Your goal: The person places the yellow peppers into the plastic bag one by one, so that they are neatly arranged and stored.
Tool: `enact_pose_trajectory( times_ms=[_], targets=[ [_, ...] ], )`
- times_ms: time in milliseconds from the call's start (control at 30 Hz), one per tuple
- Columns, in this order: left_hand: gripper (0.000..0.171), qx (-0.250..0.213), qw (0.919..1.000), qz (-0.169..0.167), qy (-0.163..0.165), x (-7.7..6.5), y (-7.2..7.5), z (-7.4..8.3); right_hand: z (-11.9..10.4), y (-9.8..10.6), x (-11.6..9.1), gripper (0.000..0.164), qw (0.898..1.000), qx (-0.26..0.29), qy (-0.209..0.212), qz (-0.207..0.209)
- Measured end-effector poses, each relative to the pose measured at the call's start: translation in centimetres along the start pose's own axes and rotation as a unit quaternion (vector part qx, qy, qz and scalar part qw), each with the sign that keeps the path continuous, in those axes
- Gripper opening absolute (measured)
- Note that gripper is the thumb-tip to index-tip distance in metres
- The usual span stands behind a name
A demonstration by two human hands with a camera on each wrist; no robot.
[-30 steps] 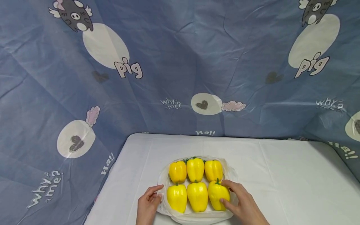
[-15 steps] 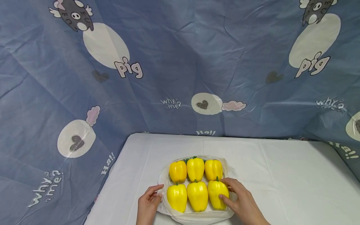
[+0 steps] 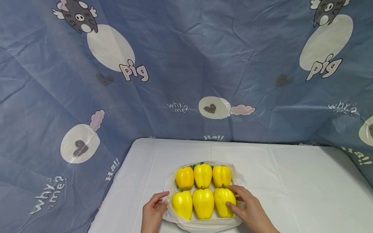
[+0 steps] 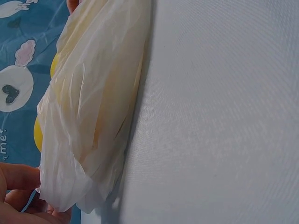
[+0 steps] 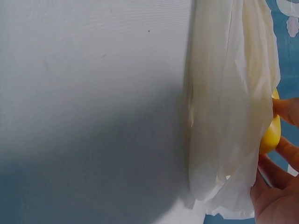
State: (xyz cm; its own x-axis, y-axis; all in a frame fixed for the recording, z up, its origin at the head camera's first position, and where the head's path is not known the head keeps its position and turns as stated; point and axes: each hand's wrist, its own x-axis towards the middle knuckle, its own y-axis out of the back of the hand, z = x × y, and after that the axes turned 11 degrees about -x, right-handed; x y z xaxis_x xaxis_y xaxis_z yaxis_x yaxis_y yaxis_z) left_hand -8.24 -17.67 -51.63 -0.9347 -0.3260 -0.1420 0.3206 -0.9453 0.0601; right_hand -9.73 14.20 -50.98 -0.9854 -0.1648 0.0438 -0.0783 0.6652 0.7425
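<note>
Several yellow bell peppers lie in two rows of three inside a white plastic bag (image 3: 214,224) with its mouth spread wide. My right hand (image 3: 250,207) grips the front right pepper (image 3: 223,207), thumb on its face and fingers round its far right side. Beside it in the front row are the middle pepper (image 3: 203,204) and the left pepper (image 3: 182,205). At the bag's left edge, my left hand (image 3: 154,208) pinches the plastic between thumb and fingers. In the left wrist view, the bag's side (image 4: 93,102) hides most of the peppers.
The back row holds a left pepper (image 3: 185,178), a middle pepper (image 3: 203,175) and a right pepper (image 3: 221,176), with green stems behind them. A white cloth covers the table (image 3: 294,181). Blue printed fabric (image 3: 262,81) hangs behind and at the sides.
My right hand has straightened the front right pepper and shifted it slightly left. The other two front peppers have edged left as well. My left hand stays at the bag's edge.
</note>
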Motion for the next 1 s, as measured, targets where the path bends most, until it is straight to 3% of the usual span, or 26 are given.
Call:
enact_pose_trajectory(
  times_ms=[500,1000],
  targets=[
    [0.032,0.006,0.9999,0.010,-0.003,0.05,0.06,0.00,-0.15,-0.05,0.14,0.052,1.000,0.010,-0.016,-0.013],
    [0.031,0.028,0.9994,0.020,-0.001,0.06,0.26,0.02,-0.53,-0.21,-0.33,0.055,0.998,-0.021,0.013,0.066]
  ],
)
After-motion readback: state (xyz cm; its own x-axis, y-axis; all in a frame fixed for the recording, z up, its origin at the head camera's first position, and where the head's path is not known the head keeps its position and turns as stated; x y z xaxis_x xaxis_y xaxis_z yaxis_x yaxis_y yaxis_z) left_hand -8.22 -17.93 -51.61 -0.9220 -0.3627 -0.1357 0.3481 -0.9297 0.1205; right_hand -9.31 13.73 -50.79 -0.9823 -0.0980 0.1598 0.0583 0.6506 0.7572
